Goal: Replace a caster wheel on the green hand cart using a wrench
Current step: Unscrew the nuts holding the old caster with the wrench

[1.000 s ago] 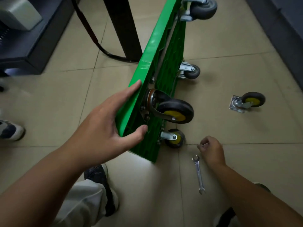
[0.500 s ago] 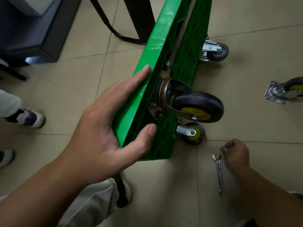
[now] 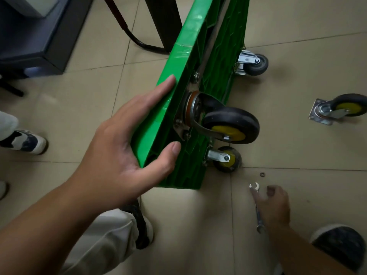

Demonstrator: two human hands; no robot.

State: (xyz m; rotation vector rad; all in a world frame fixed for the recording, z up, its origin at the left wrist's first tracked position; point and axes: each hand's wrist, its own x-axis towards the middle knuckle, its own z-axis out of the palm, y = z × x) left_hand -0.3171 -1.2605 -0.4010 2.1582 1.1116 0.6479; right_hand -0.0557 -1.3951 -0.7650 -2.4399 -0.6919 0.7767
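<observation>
1. Bracing was given by the left hand (image 3: 123, 155). Its fingers were laid straight along the upper edge of the green hand cart (image 3: 190, 56) and the thumb was spread round the near corner, so that grip was held apart, not clamped.
2. The cart was stood on its long edge on the floor, underside turned rightward, with a black-and-yellow caster wheel (image 3: 230, 126) bolted on just beyond the thumb.
3. The wrench (image 3: 258, 213) was laid flat on the floor right of the cart's near corner, long axis pointed away from the person, open end farthest.
4. The right hand (image 3: 276, 207), judged the nearer one, was held over the wrench's shaft with fingers curled. Whether its grip was closed on the shaft could not be told.
5. A loose caster (image 3: 337, 110) was left well apart to the right.
</observation>
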